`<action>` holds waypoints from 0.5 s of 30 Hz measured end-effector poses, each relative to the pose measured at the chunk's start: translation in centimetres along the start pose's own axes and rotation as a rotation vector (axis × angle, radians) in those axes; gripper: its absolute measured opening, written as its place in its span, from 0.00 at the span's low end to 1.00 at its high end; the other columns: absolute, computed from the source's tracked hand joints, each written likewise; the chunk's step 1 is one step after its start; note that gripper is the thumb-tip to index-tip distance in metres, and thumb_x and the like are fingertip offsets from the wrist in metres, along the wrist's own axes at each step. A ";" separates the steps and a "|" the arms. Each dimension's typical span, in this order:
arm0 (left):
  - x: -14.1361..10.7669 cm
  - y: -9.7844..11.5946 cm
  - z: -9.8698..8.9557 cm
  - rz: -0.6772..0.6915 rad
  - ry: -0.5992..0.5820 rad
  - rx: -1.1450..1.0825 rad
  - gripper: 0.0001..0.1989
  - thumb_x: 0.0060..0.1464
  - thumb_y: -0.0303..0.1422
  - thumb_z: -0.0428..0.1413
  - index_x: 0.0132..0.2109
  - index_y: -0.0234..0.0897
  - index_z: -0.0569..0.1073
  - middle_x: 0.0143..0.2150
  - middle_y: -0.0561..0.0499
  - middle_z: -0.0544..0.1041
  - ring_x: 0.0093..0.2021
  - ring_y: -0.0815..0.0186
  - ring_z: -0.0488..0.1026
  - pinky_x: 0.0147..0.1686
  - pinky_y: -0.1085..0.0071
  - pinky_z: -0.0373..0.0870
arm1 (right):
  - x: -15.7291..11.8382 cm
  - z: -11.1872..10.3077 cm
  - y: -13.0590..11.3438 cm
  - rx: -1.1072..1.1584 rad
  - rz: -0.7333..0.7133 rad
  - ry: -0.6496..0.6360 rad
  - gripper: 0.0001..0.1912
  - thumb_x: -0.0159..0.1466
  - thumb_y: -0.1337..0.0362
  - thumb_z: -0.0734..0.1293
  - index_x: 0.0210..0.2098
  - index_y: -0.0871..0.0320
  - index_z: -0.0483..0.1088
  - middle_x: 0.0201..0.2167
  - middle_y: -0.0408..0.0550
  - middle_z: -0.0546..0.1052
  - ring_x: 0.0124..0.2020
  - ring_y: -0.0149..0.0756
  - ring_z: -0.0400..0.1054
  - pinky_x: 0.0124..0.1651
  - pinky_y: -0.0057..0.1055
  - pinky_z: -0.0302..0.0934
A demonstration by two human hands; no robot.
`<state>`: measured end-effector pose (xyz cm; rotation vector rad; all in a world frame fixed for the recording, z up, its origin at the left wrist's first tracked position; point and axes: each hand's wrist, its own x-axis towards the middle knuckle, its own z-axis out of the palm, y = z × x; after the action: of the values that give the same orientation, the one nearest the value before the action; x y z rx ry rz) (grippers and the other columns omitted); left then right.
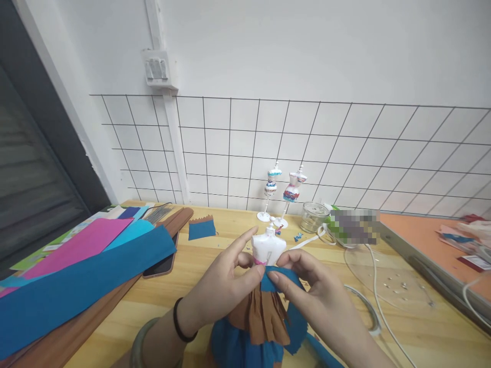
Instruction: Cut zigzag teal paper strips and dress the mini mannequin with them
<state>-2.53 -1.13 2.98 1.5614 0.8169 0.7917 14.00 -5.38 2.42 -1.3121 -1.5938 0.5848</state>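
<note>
A small white mannequin [269, 248] stands upright between my hands, with a pink band at its waist. Brown pleated fabric [266, 317] hangs below the waist over a blue skirt [233, 345]. My left hand [220, 283] holds the mannequin's waist, its thumb pressed at the front and fingers behind the torso. Between thumb and fingers, my right hand [316, 286] pinches a blue fabric piece [274, 278] lying across the waist above the pleats.
Blue, pink and brown fabric sheets [88, 271] lie at the left over a phone [163, 263]. Behind are two small mannequins [291, 193], a glass jar [312, 217] and a fabric scrap [202, 228]. A tape roll [368, 306] and cable [378, 291] lie right.
</note>
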 end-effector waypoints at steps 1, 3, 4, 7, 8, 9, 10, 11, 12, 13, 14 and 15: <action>0.0 0.0 0.0 0.000 -0.004 0.004 0.31 0.53 0.35 0.51 0.62 0.41 0.49 0.34 0.51 0.71 0.40 0.63 0.68 0.45 0.65 0.61 | 0.0 0.0 0.0 -0.002 0.006 -0.004 0.04 0.57 0.62 0.65 0.27 0.55 0.66 0.25 0.42 0.72 0.28 0.35 0.69 0.30 0.27 0.64; 0.1 -0.1 0.0 0.004 -0.014 -0.004 0.30 0.54 0.35 0.50 0.62 0.40 0.50 0.32 0.53 0.70 0.39 0.64 0.67 0.44 0.66 0.61 | 0.1 0.0 0.0 -0.008 0.006 -0.002 0.04 0.57 0.63 0.65 0.28 0.55 0.66 0.25 0.42 0.72 0.28 0.34 0.68 0.30 0.27 0.64; 0.1 -0.1 0.0 0.010 -0.020 -0.018 0.30 0.54 0.35 0.50 0.62 0.40 0.50 0.32 0.53 0.70 0.38 0.65 0.67 0.44 0.66 0.61 | 0.1 0.0 0.0 -0.010 0.000 -0.003 0.04 0.57 0.63 0.65 0.28 0.55 0.65 0.26 0.42 0.72 0.28 0.34 0.68 0.31 0.27 0.64; 0.3 -0.2 0.1 0.020 -0.036 -0.078 0.29 0.55 0.34 0.50 0.62 0.40 0.51 0.34 0.53 0.70 0.38 0.65 0.66 0.45 0.67 0.60 | 0.0 0.1 0.2 -0.014 -0.018 -0.001 0.03 0.58 0.63 0.65 0.29 0.55 0.65 0.26 0.43 0.72 0.29 0.34 0.68 0.30 0.27 0.64; 0.3 -0.3 0.1 0.021 -0.036 -0.090 0.29 0.55 0.34 0.50 0.62 0.40 0.51 0.34 0.52 0.70 0.38 0.65 0.66 0.45 0.67 0.61 | -0.1 0.2 0.2 -0.015 -0.016 0.000 0.03 0.58 0.63 0.65 0.29 0.55 0.66 0.26 0.43 0.72 0.29 0.34 0.68 0.30 0.27 0.63; 0.4 -0.3 0.1 0.025 -0.035 -0.095 0.28 0.55 0.34 0.50 0.61 0.41 0.52 0.34 0.52 0.70 0.38 0.65 0.66 0.45 0.67 0.61 | -0.1 0.2 0.2 -0.015 -0.010 0.003 0.03 0.57 0.63 0.65 0.30 0.55 0.66 0.26 0.43 0.72 0.28 0.34 0.68 0.29 0.26 0.63; 0.4 -0.3 0.1 0.034 -0.034 -0.094 0.27 0.55 0.34 0.50 0.60 0.40 0.54 0.34 0.52 0.70 0.38 0.65 0.66 0.45 0.67 0.61 | -0.2 0.2 0.2 -0.013 0.000 0.009 0.04 0.57 0.62 0.65 0.30 0.55 0.66 0.25 0.42 0.71 0.27 0.34 0.67 0.27 0.26 0.62; 0.5 -0.3 0.1 0.050 -0.031 -0.092 0.25 0.55 0.34 0.49 0.59 0.40 0.56 0.34 0.52 0.70 0.37 0.65 0.66 0.45 0.67 0.61 | -0.2 0.2 0.2 -0.008 0.015 0.014 0.05 0.56 0.61 0.66 0.30 0.55 0.66 0.24 0.41 0.71 0.26 0.33 0.66 0.26 0.26 0.62; 0.6 -0.3 0.1 0.070 -0.028 -0.090 0.23 0.55 0.34 0.49 0.58 0.40 0.59 0.33 0.52 0.70 0.37 0.65 0.66 0.45 0.67 0.61 | -0.2 0.2 0.3 -0.002 0.035 0.016 0.06 0.56 0.60 0.66 0.30 0.55 0.66 0.22 0.41 0.69 0.24 0.33 0.65 0.25 0.25 0.61; 0.6 -0.3 0.1 0.089 -0.027 -0.090 0.21 0.55 0.34 0.49 0.56 0.39 0.61 0.33 0.52 0.70 0.37 0.66 0.66 0.45 0.67 0.61 | -0.1 0.2 0.3 0.005 0.059 0.015 0.07 0.57 0.59 0.65 0.30 0.56 0.66 0.20 0.40 0.68 0.23 0.32 0.64 0.23 0.25 0.60; 0.7 -0.3 0.0 0.102 -0.026 -0.090 0.19 0.56 0.33 0.49 0.54 0.39 0.63 0.33 0.52 0.70 0.37 0.66 0.66 0.45 0.67 0.61 | -0.1 0.2 0.4 0.015 0.086 0.003 0.08 0.57 0.57 0.65 0.31 0.56 0.67 0.19 0.39 0.66 0.22 0.31 0.63 0.23 0.25 0.59; 0.7 -0.3 0.0 0.111 -0.022 -0.090 0.17 0.56 0.33 0.48 0.53 0.39 0.65 0.34 0.51 0.70 0.37 0.66 0.66 0.45 0.68 0.61 | 0.0 0.2 0.5 0.026 0.110 -0.020 0.10 0.58 0.56 0.64 0.32 0.56 0.67 0.18 0.38 0.65 0.21 0.31 0.62 0.22 0.25 0.58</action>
<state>-2.14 -0.48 2.73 1.5427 0.6745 0.8782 14.08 -5.23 1.96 -1.3854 -1.5320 0.6857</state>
